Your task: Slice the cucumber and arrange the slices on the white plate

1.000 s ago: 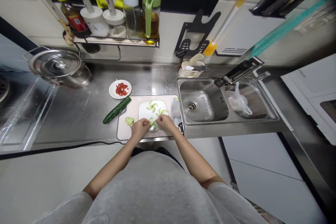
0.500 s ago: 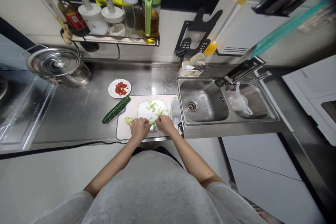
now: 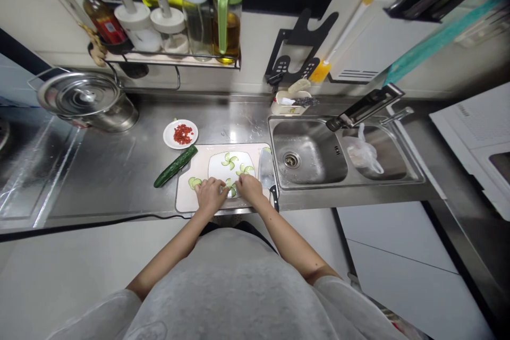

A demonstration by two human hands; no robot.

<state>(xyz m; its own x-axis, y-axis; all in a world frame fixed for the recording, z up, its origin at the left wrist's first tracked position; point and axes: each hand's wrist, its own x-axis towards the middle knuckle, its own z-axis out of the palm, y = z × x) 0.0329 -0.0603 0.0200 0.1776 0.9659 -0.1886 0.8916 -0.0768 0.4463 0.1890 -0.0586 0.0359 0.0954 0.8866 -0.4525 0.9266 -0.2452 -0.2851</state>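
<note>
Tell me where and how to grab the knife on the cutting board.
Probably best by the black handle, coming from the near right side with the right hand: the knife lies along the cutting board's right edge, handle toward the person, blade pointing away.

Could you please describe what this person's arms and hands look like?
The left hand and right hand are bare, without gloves. No watch or bracelet shows. The forearms are uncovered, below short, light grey sleeves.
</note>
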